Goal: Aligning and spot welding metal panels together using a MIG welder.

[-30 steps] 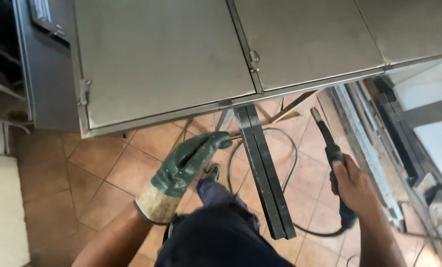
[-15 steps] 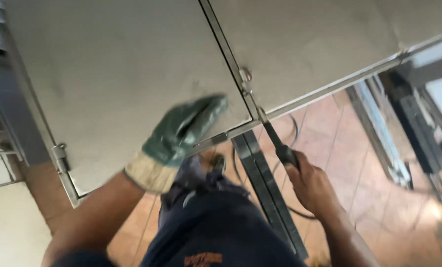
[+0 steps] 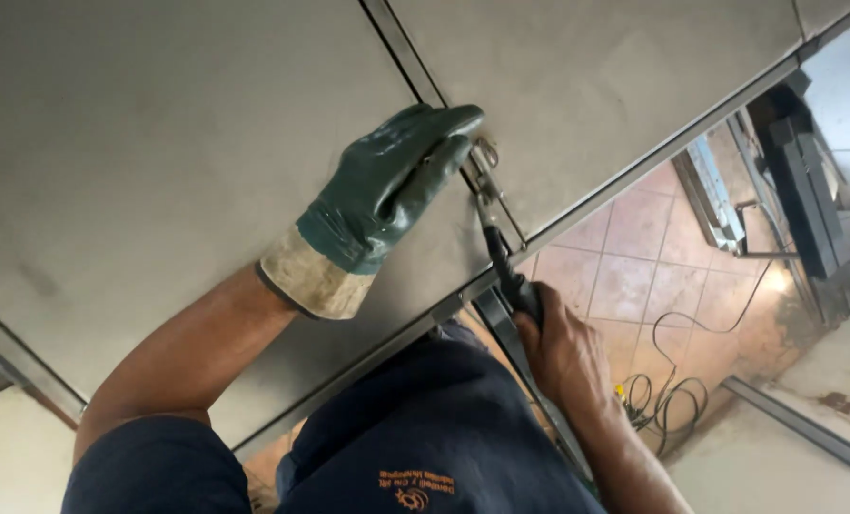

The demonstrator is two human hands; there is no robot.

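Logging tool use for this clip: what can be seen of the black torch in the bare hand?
The slim black welding torch has a dark grip and a narrow neck. It slants up-left, tip at the small metal hinge on the grey sheet-metal panel seam. The bare right hand grips its lower end.

Metal workshop: sheet-steel door panels [image 3: 158,143], welding torch [image 3: 506,271], loose cables [image 3: 668,400] on tiled floor [image 3: 634,276].

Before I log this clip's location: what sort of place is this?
Probably a metal fabrication workshop: large sheet-metal panels in a frame, a welding torch in the bare right hand, steel bars stacked nearby.
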